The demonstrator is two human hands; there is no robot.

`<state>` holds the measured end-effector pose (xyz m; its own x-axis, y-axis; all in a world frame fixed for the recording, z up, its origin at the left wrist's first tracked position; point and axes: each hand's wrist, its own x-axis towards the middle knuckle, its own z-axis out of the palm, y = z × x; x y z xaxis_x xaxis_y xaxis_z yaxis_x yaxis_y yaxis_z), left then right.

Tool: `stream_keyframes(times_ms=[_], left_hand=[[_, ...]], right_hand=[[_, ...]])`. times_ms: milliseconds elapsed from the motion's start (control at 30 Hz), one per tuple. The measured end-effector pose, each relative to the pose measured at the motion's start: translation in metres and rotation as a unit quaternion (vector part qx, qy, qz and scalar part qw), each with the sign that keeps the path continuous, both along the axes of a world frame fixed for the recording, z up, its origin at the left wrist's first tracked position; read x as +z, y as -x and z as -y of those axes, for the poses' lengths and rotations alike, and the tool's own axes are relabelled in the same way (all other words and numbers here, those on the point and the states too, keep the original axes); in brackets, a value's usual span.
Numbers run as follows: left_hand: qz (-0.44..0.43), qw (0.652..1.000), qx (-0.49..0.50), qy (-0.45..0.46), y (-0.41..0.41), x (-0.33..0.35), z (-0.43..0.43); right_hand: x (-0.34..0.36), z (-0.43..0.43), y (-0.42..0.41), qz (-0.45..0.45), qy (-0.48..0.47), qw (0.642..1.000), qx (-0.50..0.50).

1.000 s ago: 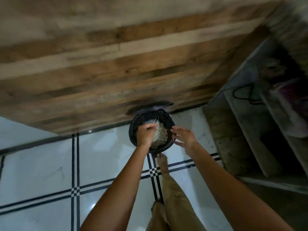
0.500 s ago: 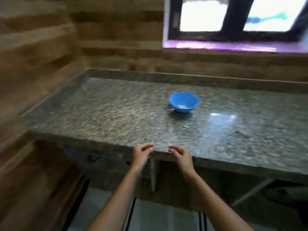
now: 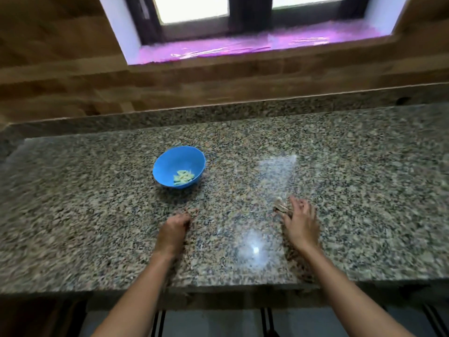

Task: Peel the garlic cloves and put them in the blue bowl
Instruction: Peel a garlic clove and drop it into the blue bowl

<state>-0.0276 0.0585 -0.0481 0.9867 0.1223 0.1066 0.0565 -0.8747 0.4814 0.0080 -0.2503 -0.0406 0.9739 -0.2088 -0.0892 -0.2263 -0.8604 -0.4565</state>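
The blue bowl [image 3: 179, 166] stands on the granite counter [image 3: 97, 215], left of centre, with several pale peeled garlic cloves [image 3: 183, 177] in its bottom. My left hand [image 3: 173, 227] rests on the counter in front of the bowl, fingers curled under, and nothing shows in it. My right hand [image 3: 300, 220] lies further right with its fingers spread. Its fingertips touch a small pale garlic piece with papery skin [image 3: 280, 206] on the counter. The hands are blurred by motion.
A raised granite ledge [image 3: 218, 113] runs along the back of the counter under a wood-look wall and a window [image 3: 243, 20]. The front edge of the counter [image 3: 218, 285] is just below my wrists, with floor beneath.
The view swung up from a dark bin on the floor to the counter. Both hands left the bin and came onto the counter; the right one reached the garlic piece.
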Motion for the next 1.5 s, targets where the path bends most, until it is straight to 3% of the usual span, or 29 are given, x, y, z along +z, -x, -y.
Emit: stream_keyframes(times_ms=[133,267,333,400,467,533,600,733,867,1000,1100,1200,1367,1433,1500], left_hand=[[0.158,0.98,0.106,0.051,-0.053,0.05,0.002],[0.049,0.983,0.164,0.062,-0.112,0.068,-0.009],[0.068,0.985,0.144,0.066,-0.116,0.073,0.004],[0.107,0.978,0.1,0.146,-0.101,0.075,0.033],[0.005,0.952,0.048,0.304,-0.08,0.066,0.069],[-0.145,0.883,0.013,0.447,-0.064,0.05,0.098],[-0.167,0.858,0.023,0.485,-0.057,0.034,0.11],[-0.104,0.882,0.049,0.458,-0.058,0.021,0.105],[-0.064,0.931,0.009,0.358,-0.055,0.016,0.094],[-0.106,0.949,-0.032,0.295,-0.056,0.008,0.084],[-0.155,0.939,0.008,0.306,-0.055,0.001,0.07],[-0.188,0.902,0.052,0.386,-0.056,0.001,0.062],[-0.243,0.864,0.067,0.436,-0.06,0.009,0.065],[-0.237,0.871,0.069,0.425,-0.061,0.01,0.063],[-0.207,0.909,0.053,0.358,-0.062,0.009,0.059]], right_hand=[[-0.006,-0.005,-0.022,0.001,0.019,0.999,0.047],[0.005,-0.006,-0.031,0.007,-0.034,0.999,0.041],[0.012,-0.01,-0.033,-0.01,-0.086,0.996,0.025],[0.013,-0.02,-0.032,0.001,-0.168,0.986,-0.019],[0.011,-0.037,-0.03,-0.001,-0.314,0.946,-0.076],[0.007,-0.059,-0.028,-0.039,-0.449,0.884,-0.122],[0.002,-0.077,-0.028,-0.06,-0.484,0.863,-0.134],[-0.001,-0.093,-0.03,-0.051,-0.423,0.902,-0.072],[-0.002,-0.1,-0.029,-0.04,-0.404,0.913,-0.043],[-0.002,-0.104,-0.024,-0.019,-0.358,0.931,-0.064],[-0.003,-0.083,-0.025,0.021,-0.274,0.958,-0.084],[-0.006,-0.052,-0.028,0.006,-0.139,0.988,-0.069],[0.005,-0.033,-0.024,-0.007,0.06,0.996,-0.058],[-0.001,-0.038,-0.019,0.051,0.107,0.992,-0.038],[-0.009,-0.054,-0.009,0.139,0.06,0.988,0.023]])
